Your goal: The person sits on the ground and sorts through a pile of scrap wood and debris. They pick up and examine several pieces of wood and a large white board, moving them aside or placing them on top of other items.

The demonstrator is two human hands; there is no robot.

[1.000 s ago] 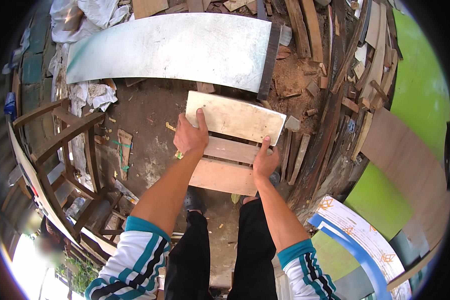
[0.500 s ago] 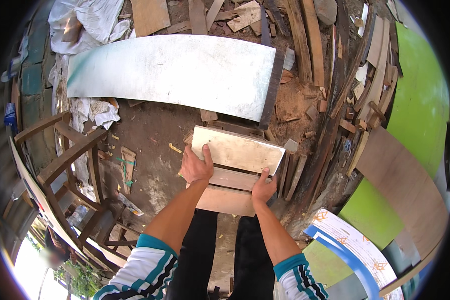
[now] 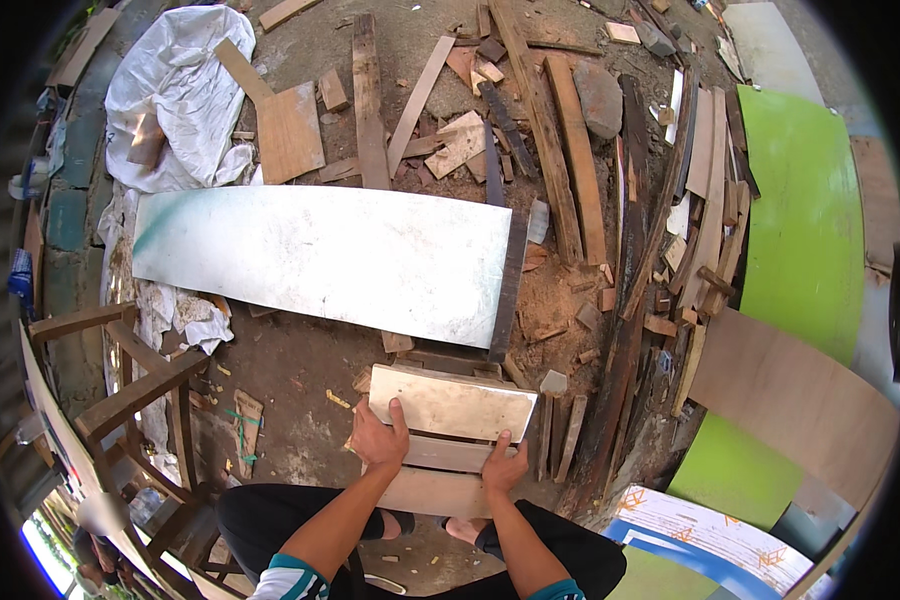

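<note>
In front of me is a small slatted wooden piece (image 3: 450, 401), made of a pale top board and narrower planks below it with gaps between. My left hand (image 3: 380, 442) grips its left side, thumb lying on the top board and fingers down out of sight. At the right front corner my right hand (image 3: 504, 467) holds it the same way, thumb on the board's edge. What supports it underneath is hidden. Just beyond it lies a long white panel (image 3: 320, 258) with a dark strip along its right end.
A brown wooden frame (image 3: 145, 390) stands at left, near a white sack (image 3: 175, 95). Scrap boards (image 3: 368, 100) litter the far ground. Long dark timbers (image 3: 610, 380) run along the right, beside green sheets (image 3: 805, 220) and a brown plywood sheet (image 3: 800, 390).
My view has shifted, so the ground and panel appear lower. My legs are now bent with knees apart, where they were straighter before. Both hands keep hold of the slatted piece.
</note>
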